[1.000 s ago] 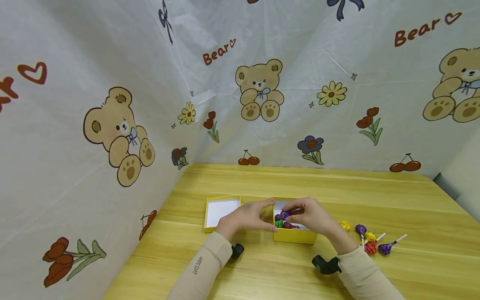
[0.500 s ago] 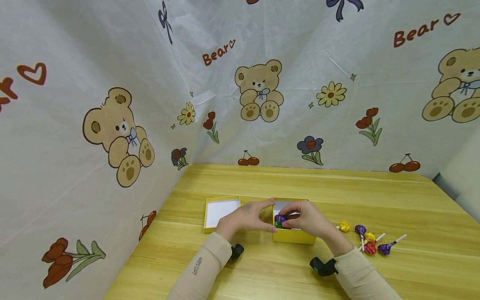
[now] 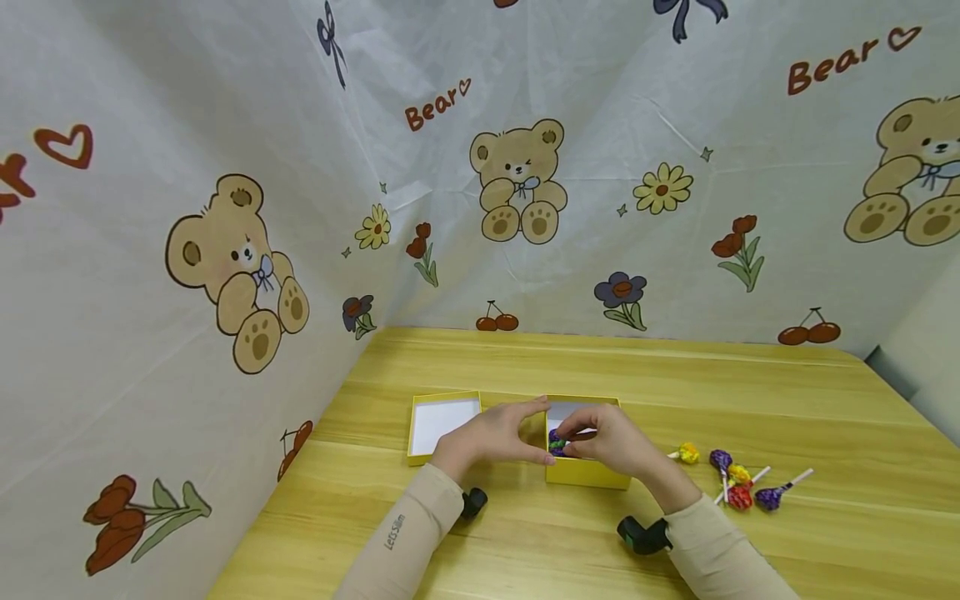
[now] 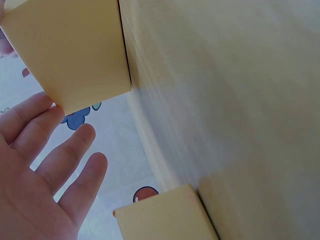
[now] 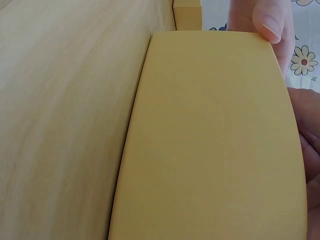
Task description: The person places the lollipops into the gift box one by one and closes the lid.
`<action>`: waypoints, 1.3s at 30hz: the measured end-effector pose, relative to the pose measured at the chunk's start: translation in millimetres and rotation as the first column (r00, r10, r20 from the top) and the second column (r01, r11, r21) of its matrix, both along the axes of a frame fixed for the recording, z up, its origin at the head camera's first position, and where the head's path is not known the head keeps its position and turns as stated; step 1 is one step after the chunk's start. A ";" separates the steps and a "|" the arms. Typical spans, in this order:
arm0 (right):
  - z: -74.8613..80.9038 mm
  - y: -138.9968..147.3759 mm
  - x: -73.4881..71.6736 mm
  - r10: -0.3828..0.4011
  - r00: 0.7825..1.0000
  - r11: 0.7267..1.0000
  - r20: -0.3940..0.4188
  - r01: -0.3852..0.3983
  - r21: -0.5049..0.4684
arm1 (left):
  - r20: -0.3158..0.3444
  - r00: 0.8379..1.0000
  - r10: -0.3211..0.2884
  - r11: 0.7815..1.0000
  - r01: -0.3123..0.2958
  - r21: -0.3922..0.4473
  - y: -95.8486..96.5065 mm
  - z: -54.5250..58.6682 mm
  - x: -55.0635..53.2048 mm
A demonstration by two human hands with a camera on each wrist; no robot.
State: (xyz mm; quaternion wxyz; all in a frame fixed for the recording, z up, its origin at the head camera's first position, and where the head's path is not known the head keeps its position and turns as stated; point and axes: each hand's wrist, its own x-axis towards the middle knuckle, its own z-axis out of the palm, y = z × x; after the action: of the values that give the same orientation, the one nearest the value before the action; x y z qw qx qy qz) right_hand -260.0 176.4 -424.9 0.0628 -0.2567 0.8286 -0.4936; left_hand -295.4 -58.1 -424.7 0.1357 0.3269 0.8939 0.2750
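Note:
A yellow box [image 3: 588, 475] stands uncovered on the table, white inside. My left hand [image 3: 495, 433] holds its left end, thumb at the front corner and index finger at the back one. In the left wrist view the other fingers [image 4: 75, 147] spread straight beside the box wall [image 4: 70, 55]. My right hand [image 3: 611, 433] reaches inside, thumb and fingertips pinching at a purple-wrapped lollipop [image 3: 556, 436] at the left end. Green and purple wrappers show beneath; the sticks are hidden by the hand. In the right wrist view the box's front wall [image 5: 210, 140] hides most of that hand.
A shallow yellow lid [image 3: 446, 421], white inside, lies left of the box, partly behind the left hand. On the right lie a yellow lollipop [image 3: 687, 452], a purple one [image 3: 768, 498], a red one [image 3: 740, 497] and others. A patterned cloth backdrop [image 3: 585, 267] borders the table.
My right hand has shifted slightly left and down inside the box, and the lollipops there have been rearranged. More of the nearest loose yellow lollipop shows. The left hand stays put.

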 end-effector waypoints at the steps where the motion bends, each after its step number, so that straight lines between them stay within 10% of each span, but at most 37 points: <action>1: 0.3 -0.1 0.1 -0.001 1.000 1.000 -0.001 0.001 0.002 | -0.001 1.000 0.000 1.000 0.000 0.000 0.0 0.0 -0.1; 28: 29.0 50.1 2.9 -0.174 0.984 0.984 -0.034 0.175 0.017 | -0.017 1.000 -0.011 1.000 0.011 -0.018 1.2 1.0 0.5; 39: 18.1 94.1 -4.1 -0.181 0.982 0.982 0.055 0.178 0.057 | -0.018 1.000 -0.019 1.000 0.018 -0.016 0.6 -0.4 0.4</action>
State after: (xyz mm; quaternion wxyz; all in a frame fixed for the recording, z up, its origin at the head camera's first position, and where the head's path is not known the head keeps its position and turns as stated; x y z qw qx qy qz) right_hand -264.1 270.5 -406.8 0.0495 -0.1641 0.8586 -0.4831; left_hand -294.9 -57.5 -425.1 0.1327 0.3366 0.8942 0.2635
